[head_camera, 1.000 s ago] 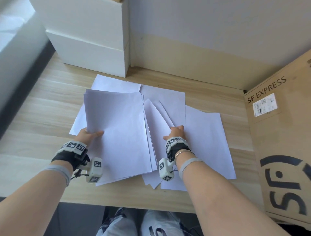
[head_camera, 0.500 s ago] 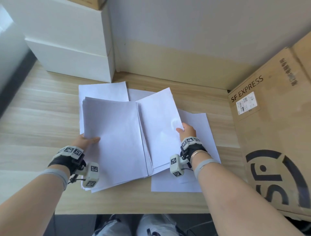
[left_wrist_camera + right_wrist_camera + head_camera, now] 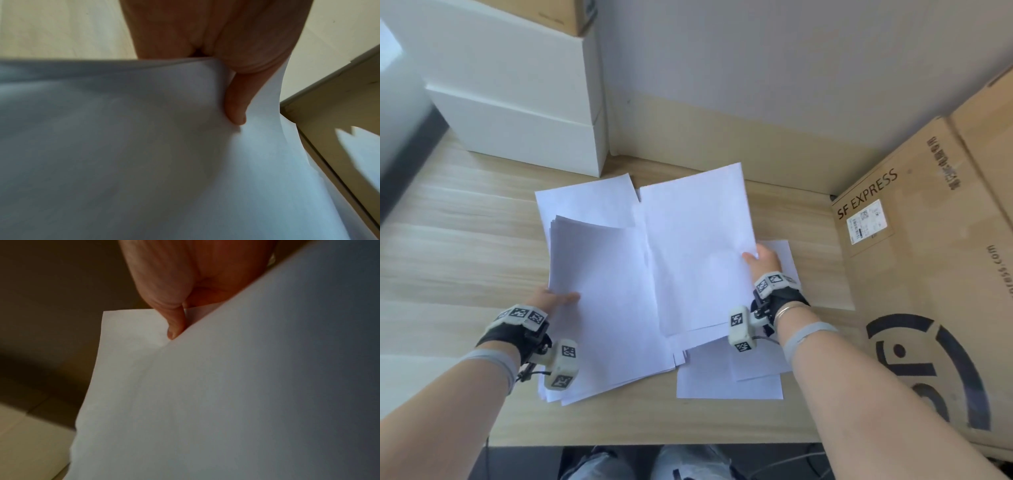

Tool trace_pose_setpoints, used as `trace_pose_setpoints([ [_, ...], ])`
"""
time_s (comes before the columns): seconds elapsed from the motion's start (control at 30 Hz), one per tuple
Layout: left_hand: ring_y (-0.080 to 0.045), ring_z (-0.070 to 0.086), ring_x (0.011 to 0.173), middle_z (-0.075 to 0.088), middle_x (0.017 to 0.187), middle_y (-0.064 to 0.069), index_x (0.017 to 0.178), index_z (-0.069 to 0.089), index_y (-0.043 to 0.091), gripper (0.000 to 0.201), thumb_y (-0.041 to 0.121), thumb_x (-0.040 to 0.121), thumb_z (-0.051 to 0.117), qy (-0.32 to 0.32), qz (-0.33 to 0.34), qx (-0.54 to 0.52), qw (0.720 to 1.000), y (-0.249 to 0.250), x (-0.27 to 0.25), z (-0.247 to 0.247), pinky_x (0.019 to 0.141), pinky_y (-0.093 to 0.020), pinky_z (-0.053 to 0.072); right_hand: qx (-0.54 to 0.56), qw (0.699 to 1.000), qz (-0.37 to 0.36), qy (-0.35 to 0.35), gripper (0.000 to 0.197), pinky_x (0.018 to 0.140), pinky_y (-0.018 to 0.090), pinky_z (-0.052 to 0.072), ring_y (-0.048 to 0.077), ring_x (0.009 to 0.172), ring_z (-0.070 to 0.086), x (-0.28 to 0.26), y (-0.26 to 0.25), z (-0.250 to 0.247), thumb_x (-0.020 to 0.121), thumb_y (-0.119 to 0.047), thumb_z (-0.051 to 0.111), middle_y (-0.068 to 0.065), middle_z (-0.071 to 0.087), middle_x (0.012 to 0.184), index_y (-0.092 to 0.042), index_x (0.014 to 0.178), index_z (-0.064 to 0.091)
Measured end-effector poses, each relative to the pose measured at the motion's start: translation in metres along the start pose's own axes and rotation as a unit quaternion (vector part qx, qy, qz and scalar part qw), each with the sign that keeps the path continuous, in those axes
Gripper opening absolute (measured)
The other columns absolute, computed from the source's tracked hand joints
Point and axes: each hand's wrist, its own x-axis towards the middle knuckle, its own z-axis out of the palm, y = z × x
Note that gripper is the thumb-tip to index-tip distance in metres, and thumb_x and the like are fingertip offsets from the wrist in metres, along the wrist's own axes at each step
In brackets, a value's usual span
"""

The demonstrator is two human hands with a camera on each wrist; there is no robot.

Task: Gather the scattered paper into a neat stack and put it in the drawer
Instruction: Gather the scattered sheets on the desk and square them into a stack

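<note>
My left hand (image 3: 553,301) grips the left edge of a thick bundle of white paper (image 3: 606,308), thumb on top; in the left wrist view the thumb (image 3: 236,104) presses on that bundle (image 3: 123,154). My right hand (image 3: 762,258) pinches the right edge of a few lifted sheets (image 3: 698,253), tilted up beside the bundle. In the right wrist view the right thumb (image 3: 176,321) lies on those sheets (image 3: 226,402). Loose sheets (image 3: 729,380) lie flat on the wooden desk (image 3: 455,260) under the right wrist. Another sheet (image 3: 589,202) lies behind the bundle. No drawer is visible.
Stacked white boxes (image 3: 517,102) stand at the back left against the wall. A large SF EXPRESS cardboard box (image 3: 935,274) blocks the right side. Bare desk lies to the left. My knees show below the desk's front edge.
My right hand has moved right and lifted its sheets off the desk, tilting them up beside the bundle. The left hand keeps its grip on the bundle.
</note>
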Motion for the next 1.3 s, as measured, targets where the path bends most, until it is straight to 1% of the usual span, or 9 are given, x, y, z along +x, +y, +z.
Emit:
trace_pose_setpoints([
  [0.2, -0.04, 0.059, 0.099, 0.062, 0.114, -0.026, 0.12, 0.055, -0.007, 0.047, 0.013, 0.079, 0.069, -0.012, -0.007, -0.027, 1.0, -0.002, -0.004, -0.003, 0.097, -0.05, 0.045, -0.072, 0.991, 0.003, -0.114, 0.032, 0.091, 0.031, 0.045, 0.032, 0.114, 0.058, -0.026, -0.018, 0.074, 0.093, -0.015, 0.05, 0.016, 0.061, 0.125, -0.002, 0.121, 0.057],
  [0.27, -0.037, 0.058, 0.095, 0.061, 0.105, -0.02, 0.117, 0.056, -0.003, 0.042, 0.018, 0.082, 0.066, -0.009, -0.004, -0.033, 0.999, -0.001, -0.008, -0.001, 0.089, -0.042, 0.045, -0.108, 0.984, 0.002, -0.143, 0.033, 0.087, 0.029, 0.044, 0.032, 0.114, 0.057, -0.032, -0.024, 0.093, 0.092, -0.015, 0.049, 0.015, 0.06, 0.126, -0.002, 0.121, 0.055],
  [0.4, -0.037, 0.053, 0.118, 0.056, 0.127, -0.016, 0.13, 0.049, -0.003, 0.065, 0.036, 0.081, 0.066, -0.004, -0.001, -0.037, 0.999, 0.001, -0.012, 0.005, 0.101, -0.041, 0.04, -0.156, 0.97, -0.018, -0.186, 0.023, 0.073, 0.025, 0.042, 0.029, 0.097, 0.061, -0.041, -0.033, 0.124, 0.088, -0.012, 0.05, 0.014, 0.066, 0.115, -0.004, 0.107, 0.059],
  [0.47, -0.038, 0.053, 0.12, 0.056, 0.129, -0.02, 0.127, 0.051, -0.005, 0.063, 0.034, 0.08, 0.068, 0.0, -0.002, -0.016, 1.0, 0.002, -0.013, 0.005, 0.104, -0.044, 0.04, -0.174, 0.964, -0.024, -0.199, 0.012, 0.069, 0.025, 0.04, 0.029, 0.09, 0.06, -0.043, -0.036, 0.135, 0.087, -0.012, 0.051, 0.015, 0.066, 0.111, -0.006, 0.095, 0.056],
  [0.6, -0.039, 0.059, 0.111, 0.061, 0.122, -0.025, 0.122, 0.055, -0.006, 0.055, 0.02, 0.077, 0.073, -0.001, -0.019, -0.03, 0.999, -0.001, -0.012, 0.003, 0.097, -0.044, 0.046, -0.216, 0.95, -0.038, -0.225, 0.022, 0.075, 0.026, 0.042, 0.031, 0.102, 0.06, -0.041, -0.045, 0.145, 0.088, -0.016, 0.052, 0.014, 0.064, 0.11, -0.006, 0.107, 0.059],
  [0.73, -0.038, 0.058, 0.112, 0.061, 0.122, -0.023, 0.126, 0.053, -0.002, 0.054, 0.023, 0.08, 0.069, 0.015, -0.022, -0.046, 0.999, -0.004, -0.009, -0.008, 0.095, -0.041, 0.046, -0.186, 0.968, -0.043, -0.165, 0.011, 0.069, 0.026, 0.041, 0.025, 0.081, 0.053, -0.024, -0.06, 0.137, 0.089, -0.025, 0.053, 0.005, 0.056, 0.084, -0.015, 0.086, 0.05],
  [0.9, -0.04, 0.059, 0.11, 0.063, 0.115, -0.021, 0.122, 0.055, -0.001, 0.048, 0.02, 0.08, 0.069, 0.034, -0.015, -0.091, 0.995, -0.011, 0.0, -0.034, 0.099, -0.049, 0.045, -0.217, 0.965, -0.071, -0.131, 0.024, 0.09, 0.035, 0.046, 0.032, 0.112, 0.055, 0.003, -0.087, 0.141, 0.091, -0.013, 0.052, 0.014, 0.055, 0.122, -0.01, 0.114, 0.054],
  [1.13, -0.039, 0.059, 0.108, 0.061, 0.117, -0.022, 0.126, 0.052, 0.0, 0.052, 0.02, 0.081, 0.068, 0.048, -0.022, -0.118, 0.992, -0.012, 0.004, -0.054, 0.099, -0.052, 0.044, -0.232, 0.963, -0.062, -0.119, 0.056, 0.095, 0.041, 0.042, 0.032, 0.123, 0.041, 0.009, -0.106, 0.178, 0.085, -0.008, 0.056, 0.01, 0.041, 0.132, -0.022, 0.135, 0.036],
  [1.3, -0.031, 0.058, 0.094, 0.061, 0.106, -0.021, 0.119, 0.055, -0.002, 0.043, 0.016, 0.082, 0.067, 0.046, -0.023, -0.138, 0.989, -0.009, 0.009, -0.054, 0.097, -0.049, 0.046, -0.162, 0.975, -0.046, -0.146, 0.086, 0.096, 0.037, 0.043, 0.033, 0.121, 0.051, 0.017, -0.106, 0.178, 0.081, -0.009, 0.069, 0.015, 0.047, 0.133, -0.022, 0.148, 0.016],
])
